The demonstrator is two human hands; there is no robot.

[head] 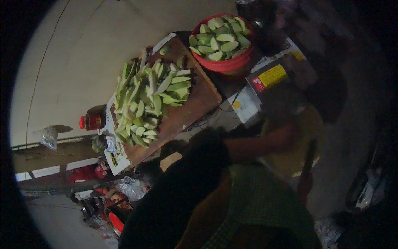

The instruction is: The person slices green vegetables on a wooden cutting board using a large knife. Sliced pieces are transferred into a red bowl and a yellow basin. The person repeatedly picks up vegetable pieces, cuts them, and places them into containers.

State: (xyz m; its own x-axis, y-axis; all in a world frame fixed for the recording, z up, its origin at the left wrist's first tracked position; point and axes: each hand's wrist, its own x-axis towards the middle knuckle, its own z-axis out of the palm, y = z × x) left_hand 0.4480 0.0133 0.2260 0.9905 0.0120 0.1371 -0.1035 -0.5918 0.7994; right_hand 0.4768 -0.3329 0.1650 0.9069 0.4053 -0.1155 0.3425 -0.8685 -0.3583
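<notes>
My left forearm stretches from a dark sleeve toward the right, and my left hand [287, 132] is blurred over a pale tan, rounded container [314, 119]. Shadow hides its fingers, so I cannot tell what it holds. Lower right, my right hand [305, 185] grips a long, narrow dark tool [310, 155], perhaps a knife, pointing up across the container's edge. On a brown wooden board [192, 102] lies a heap of green-and-white cut pieces [146, 96], apparently fruit or vegetable. A red bucket [224, 65] beyond the board is filled with similar green wedges [225, 38].
A red-lidded jar [93, 121] and a round green item [99, 143] stand left of the board. A box with a yellow label [273, 75] lies right of it. Plastic bags [132, 187] and clutter lie lower left. Checked cloth [261, 193] covers my lap.
</notes>
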